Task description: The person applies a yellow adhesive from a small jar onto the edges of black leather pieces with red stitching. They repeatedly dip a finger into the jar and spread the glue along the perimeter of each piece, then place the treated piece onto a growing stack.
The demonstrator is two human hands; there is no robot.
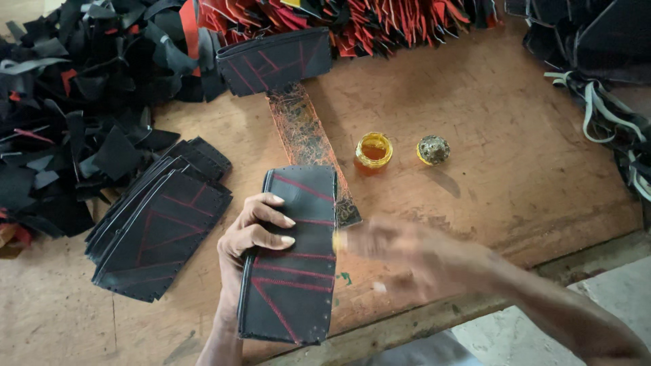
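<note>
Left hand (254, 234) pins a black red-stitched panel (291, 271) flat on the desk (515, 135). Right hand (407, 254) blurred, grip unclear, beside it. Finished stack (159, 227) left of hand; open glue jar (373, 150) beyond; scrap pile (74, 88) unprocessed.

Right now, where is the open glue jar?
In the head view, the open glue jar stands mid-table on the wooden table, between the glue-stained strip and its lid.

No pkgs, labels, signs or screens in view.
</note>
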